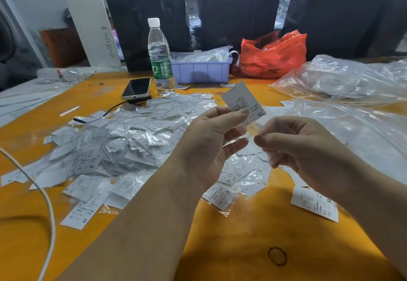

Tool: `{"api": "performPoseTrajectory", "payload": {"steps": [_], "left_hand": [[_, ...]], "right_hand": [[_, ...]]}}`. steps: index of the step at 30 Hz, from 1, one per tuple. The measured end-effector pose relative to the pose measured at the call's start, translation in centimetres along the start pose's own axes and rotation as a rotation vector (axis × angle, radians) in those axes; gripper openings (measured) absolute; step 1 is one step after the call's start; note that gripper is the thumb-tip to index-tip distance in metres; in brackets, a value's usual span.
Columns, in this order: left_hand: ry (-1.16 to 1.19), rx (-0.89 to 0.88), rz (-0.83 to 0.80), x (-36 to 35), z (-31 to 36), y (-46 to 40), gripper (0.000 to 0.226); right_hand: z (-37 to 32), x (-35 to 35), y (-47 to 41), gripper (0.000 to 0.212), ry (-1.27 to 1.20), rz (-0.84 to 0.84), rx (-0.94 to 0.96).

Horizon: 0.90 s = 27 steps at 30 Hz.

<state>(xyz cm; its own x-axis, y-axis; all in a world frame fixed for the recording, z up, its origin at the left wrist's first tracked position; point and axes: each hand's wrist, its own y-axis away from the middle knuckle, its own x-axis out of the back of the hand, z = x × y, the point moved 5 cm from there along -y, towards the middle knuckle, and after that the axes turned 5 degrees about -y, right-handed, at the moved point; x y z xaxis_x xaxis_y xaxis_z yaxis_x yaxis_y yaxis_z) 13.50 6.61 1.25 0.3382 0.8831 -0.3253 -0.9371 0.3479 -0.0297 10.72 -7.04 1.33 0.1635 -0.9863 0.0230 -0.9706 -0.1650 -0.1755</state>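
My left hand (211, 142) pinches a white printed size tag (241, 98) marked XL between thumb and fingers, held up above the table. My right hand (304, 151) is just right of it, fingers curled, pinching a small clear plastic sleeve (272, 155) that is blurred and hard to make out. Below and left of the hands lies a big heap of bagged tags (123, 140) on the orange table (253, 232). Loose tags marked S and XL lie around the heap.
A water bottle (159, 58), a phone (137, 88) with a black cable, a lilac bin (201, 70) and a red bag (273, 55) stand at the back. Clear plastic bags (343, 82) pile up on the right. A white cable (47, 206) crosses the left front.
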Motion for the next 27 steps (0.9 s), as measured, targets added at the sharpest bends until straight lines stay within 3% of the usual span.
{"api": "performPoseTrajectory", "payload": {"steps": [8,12,17,23,27], "left_hand": [[-0.024,0.051,-0.075,-0.6,-0.6,0.1,0.016],[-0.111,0.056,-0.084,-0.8,-0.6,0.3,0.007],[-0.167,0.013,-0.027,-0.4,0.0,0.3,0.011],[-0.301,-0.2,0.134,0.2,1.5,0.6,0.011],[-0.373,-0.256,0.174,0.1,1.7,0.9,0.023]], "right_hand": [[0.0,-0.2,0.0,0.005,-0.027,-0.044,0.033],[-0.2,-0.2,0.0,0.013,-0.071,-0.052,0.058],[-0.3,0.0,0.0,0.007,-0.055,-0.047,0.064],[-0.3,0.0,-0.1,0.004,-0.04,-0.02,0.053],[-0.2,0.0,-0.1,0.006,-0.037,-0.027,0.042]]}}
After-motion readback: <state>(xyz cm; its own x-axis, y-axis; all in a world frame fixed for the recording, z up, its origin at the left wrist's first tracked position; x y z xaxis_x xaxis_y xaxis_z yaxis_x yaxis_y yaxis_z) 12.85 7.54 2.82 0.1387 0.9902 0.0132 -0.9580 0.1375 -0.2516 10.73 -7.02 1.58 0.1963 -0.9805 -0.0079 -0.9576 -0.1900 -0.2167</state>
